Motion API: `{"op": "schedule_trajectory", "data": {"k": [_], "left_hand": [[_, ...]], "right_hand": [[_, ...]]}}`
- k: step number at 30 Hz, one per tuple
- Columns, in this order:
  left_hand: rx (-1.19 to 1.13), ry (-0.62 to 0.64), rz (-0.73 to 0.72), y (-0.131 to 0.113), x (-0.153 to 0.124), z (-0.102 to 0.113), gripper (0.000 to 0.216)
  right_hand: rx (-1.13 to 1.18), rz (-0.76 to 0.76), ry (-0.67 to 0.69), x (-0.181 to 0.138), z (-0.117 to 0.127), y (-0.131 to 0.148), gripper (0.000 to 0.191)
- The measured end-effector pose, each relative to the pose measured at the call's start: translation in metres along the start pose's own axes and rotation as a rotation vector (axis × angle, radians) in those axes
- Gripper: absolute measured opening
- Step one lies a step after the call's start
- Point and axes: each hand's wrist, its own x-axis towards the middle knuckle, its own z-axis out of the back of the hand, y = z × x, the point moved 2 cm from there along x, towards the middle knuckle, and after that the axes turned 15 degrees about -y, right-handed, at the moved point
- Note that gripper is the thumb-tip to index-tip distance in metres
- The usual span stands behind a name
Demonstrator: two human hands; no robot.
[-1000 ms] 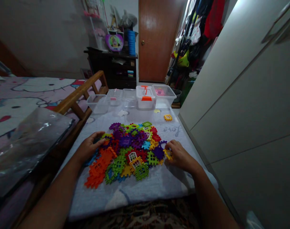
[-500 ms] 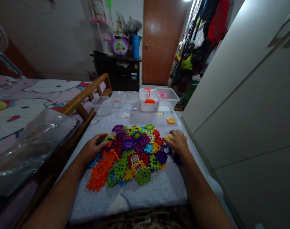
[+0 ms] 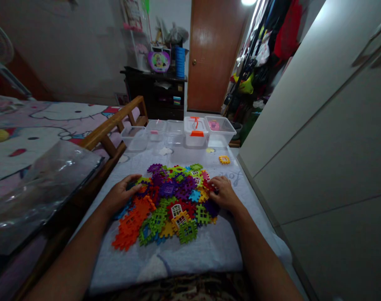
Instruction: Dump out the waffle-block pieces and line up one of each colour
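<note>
A heap of colourful plastic interlocking building tiles [image 3: 168,189] lies on the cloth-covered table, in purple, green, orange, red, yellow and blue. Some tiles have window lattices. At the heap's left edge rests my left hand [image 3: 124,193], fingers spread and touching the outer tiles. My right hand [image 3: 223,191] presses against the right side of the pile, its fingers apart and curved over red and dark purple tiles. Neither hand lifts a tile. A single yellow window tile [image 3: 224,159] sits apart, beyond my right hand.
Along the table's far end stand clear plastic boxes [image 3: 134,140], a lidded box with an orange handle [image 3: 195,134], and an open bin [image 3: 223,136] with something pink inside. A wooden bed rail [image 3: 115,125] runs at left; a pale cabinet [image 3: 318,146] borders the right.
My right hand has moved left, closer in against the heap, and the tiles at that edge are pushed inward. My left hand stays in place.
</note>
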Motion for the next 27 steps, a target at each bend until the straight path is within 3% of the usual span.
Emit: {"op": "schedule_trajectory", "data": {"k": [4, 8, 13, 18, 21, 27], "left_hand": [[-0.006, -0.012, -0.01, 0.0, -0.001, 0.0, 0.073], [-0.01, -0.006, -0.02, 0.004, -0.001, -0.001, 0.072], [-0.002, 0.002, -0.018, 0.007, 0.001, -0.002, 0.075], [0.01, -0.009, -0.013, 0.003, 0.0, -0.001, 0.074], [0.009, -0.008, 0.004, 0.0, -0.001, 0.0, 0.075], [0.011, -0.032, -0.002, -0.006, -0.003, 0.001, 0.072]], "right_hand": [[0.208, -0.007, -0.083, -0.003, 0.004, -0.004, 0.018], [0.407, -0.19, -0.105, -0.007, 0.005, -0.011, 0.014], [0.71, -0.435, -0.171, -0.008, 0.004, -0.018, 0.029], [0.85, -0.547, -0.157, -0.002, 0.002, -0.009, 0.04], [0.931, -0.561, -0.078, 0.005, 0.002, 0.006, 0.04], [1.0, -0.421, 0.074, 0.018, -0.007, 0.036, 0.04]]}}
